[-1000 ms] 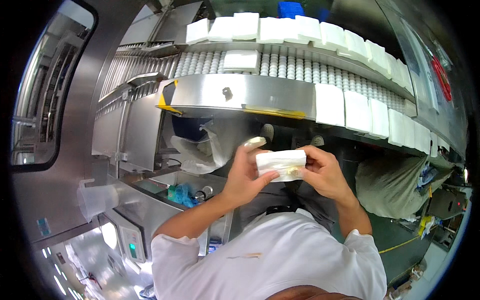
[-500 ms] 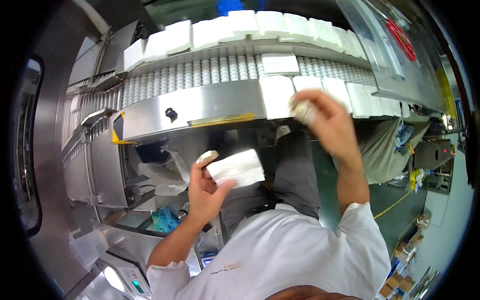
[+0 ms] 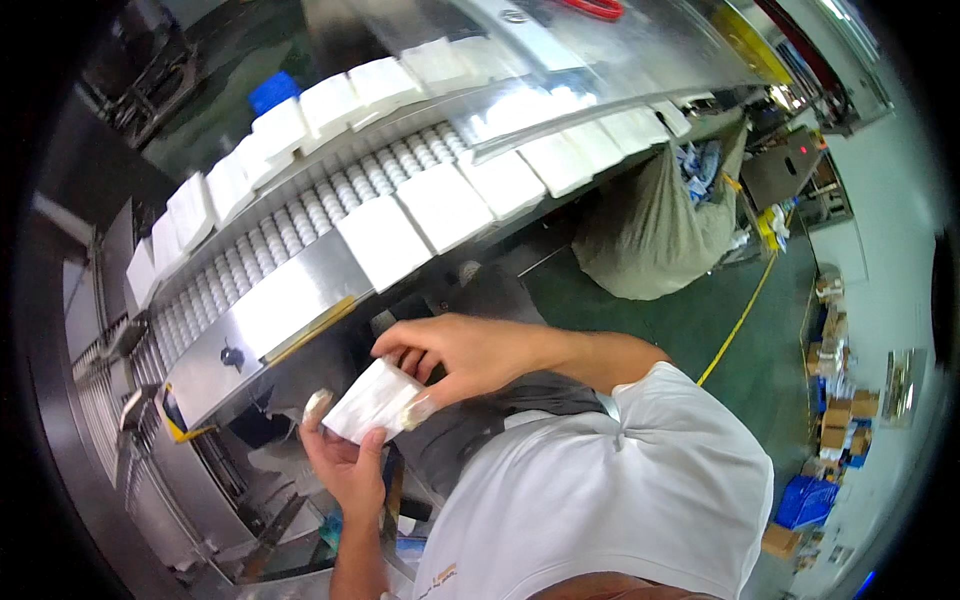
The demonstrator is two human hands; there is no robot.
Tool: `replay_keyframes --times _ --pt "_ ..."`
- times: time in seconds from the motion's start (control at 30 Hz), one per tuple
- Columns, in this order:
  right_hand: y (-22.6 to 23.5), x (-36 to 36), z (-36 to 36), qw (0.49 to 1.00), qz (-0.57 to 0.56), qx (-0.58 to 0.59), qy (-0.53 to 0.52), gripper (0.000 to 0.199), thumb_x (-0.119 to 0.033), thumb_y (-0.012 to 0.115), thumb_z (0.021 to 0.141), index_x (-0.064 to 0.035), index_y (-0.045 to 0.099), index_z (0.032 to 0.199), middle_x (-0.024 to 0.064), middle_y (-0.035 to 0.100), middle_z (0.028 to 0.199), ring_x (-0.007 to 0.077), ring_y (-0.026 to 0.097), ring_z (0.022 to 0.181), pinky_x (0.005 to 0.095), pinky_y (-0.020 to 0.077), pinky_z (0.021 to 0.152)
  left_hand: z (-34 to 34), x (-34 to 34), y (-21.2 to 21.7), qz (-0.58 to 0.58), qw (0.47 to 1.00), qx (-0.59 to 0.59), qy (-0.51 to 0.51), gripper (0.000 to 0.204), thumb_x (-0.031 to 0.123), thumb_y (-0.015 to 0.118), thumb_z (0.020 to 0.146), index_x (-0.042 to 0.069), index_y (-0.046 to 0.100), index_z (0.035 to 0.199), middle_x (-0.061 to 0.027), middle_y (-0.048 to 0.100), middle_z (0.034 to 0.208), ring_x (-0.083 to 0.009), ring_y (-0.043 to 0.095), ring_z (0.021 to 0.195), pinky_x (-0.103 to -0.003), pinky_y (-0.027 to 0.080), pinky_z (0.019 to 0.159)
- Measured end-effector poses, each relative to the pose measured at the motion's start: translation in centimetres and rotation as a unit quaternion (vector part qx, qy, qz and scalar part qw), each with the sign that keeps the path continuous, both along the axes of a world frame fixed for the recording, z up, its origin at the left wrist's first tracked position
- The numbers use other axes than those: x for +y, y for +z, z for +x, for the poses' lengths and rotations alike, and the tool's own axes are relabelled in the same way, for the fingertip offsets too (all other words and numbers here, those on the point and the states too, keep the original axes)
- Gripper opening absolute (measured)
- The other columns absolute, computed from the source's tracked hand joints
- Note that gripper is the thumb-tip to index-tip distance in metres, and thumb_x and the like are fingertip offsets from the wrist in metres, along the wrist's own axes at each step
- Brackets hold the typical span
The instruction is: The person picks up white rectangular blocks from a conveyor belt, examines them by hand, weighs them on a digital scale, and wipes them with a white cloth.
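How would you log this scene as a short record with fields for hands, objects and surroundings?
Left hand: holds a white folded bundle, thumb on its lower edge
Right hand: thumb against the bundle's right side, fingers curled near its upper end
Finger covers: pale, on a left finger and the right thumb
Roller conveyor: metal-sided, white rollers
Near edge: row of white folded stacks
Far edge: similar row
Cloth sack: right of the hands
Floor: green, yellow line

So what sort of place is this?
Probably a factory production line: a roller conveyor is flanked by rows of white, tissue-like stacks, and cardboard boxes stand off to the right.
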State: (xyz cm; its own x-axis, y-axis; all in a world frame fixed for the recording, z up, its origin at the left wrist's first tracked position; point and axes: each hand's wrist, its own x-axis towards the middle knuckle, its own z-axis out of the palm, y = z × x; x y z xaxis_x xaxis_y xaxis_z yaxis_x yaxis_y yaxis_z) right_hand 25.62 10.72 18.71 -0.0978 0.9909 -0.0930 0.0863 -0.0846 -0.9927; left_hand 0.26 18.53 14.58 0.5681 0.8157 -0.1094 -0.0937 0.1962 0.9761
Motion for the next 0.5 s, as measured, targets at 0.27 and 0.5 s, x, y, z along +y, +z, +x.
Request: replay_keyframes --times 0.27,0.5 --pt "-1.0 0.7 -1.7 0.997 -0.040 0.037 -0.047 0.029 -0.011 0.075 0.089 0.0020 0.066 0.114 0.0102 0.071 0.100 0.0149 0.066 0.092 0.0340 0.0562 0.081 -0.3 -0.7 0.7 -0.003 1.000 -0.006 0.011 0.078 0.003 0.079 0.088 0.003 0.035 0.152 -0.0157 0.058 0.136 -0.0267 0.061 0.124 -0.039 0.051 0.105" --pt "3.4 4.1 9.8 0.969 0.022 -0.075 -0.236 0.028 -0.014 0.068 0.096 -0.0019 0.069 0.122 -0.0008 0.069 0.099 0.0084 0.063 0.088 0.0271 0.0527 0.081 -0.5 0.1 -0.5 -0.051 0.988 -0.097 -0.112 0.072 -0.006 0.067 0.095 0.010 0.026 0.152 -0.0227 0.056 0.140 -0.0322 0.064 0.126 -0.040 0.053 0.104"
